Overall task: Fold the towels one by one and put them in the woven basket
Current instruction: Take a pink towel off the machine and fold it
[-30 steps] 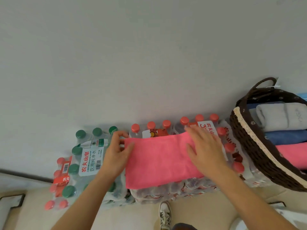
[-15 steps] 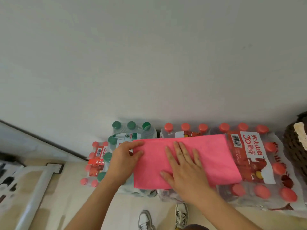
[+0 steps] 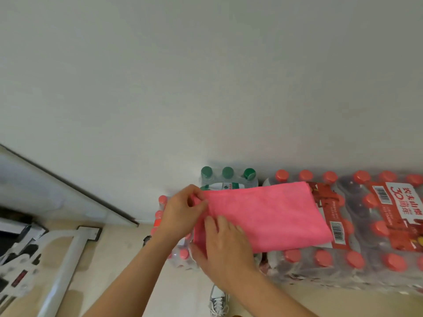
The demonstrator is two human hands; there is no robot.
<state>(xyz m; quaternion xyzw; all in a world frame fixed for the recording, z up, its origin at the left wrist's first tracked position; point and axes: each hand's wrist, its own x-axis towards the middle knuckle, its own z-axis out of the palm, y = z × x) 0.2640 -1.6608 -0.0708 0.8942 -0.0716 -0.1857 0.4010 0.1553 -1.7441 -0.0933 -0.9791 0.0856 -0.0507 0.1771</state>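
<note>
While I watch through the head camera, the pink towel (image 3: pixel 263 216) lies folded on top of shrink-wrapped packs of red-capped bottles (image 3: pixel 366 227), pushed up near the white wall. Its long axis runs left to right across my view, with the right end dipping a little toward me, and its left end reaches over the neighbouring pack of green-capped bottles (image 3: pixel 227 173). The left hand (image 3: pixel 180 211) pinches the towel's far left corner, thumb and fingertips closed together on a small lifted tuck of cloth. The right hand (image 3: pixel 225 245) covers the near left corner: its fingers (image 3: pixel 212 224) lie close together on top of the cloth, and its thumb hooks round the left edge, though I cannot tell how far it goes under. The towel looks smooth and flat, a plain bright pink with a fine nap, its far edge a neat fold and its right end square. Below the hands, one sneaker (image 3: pixel 218 300) shows on the pale floor.
</note>
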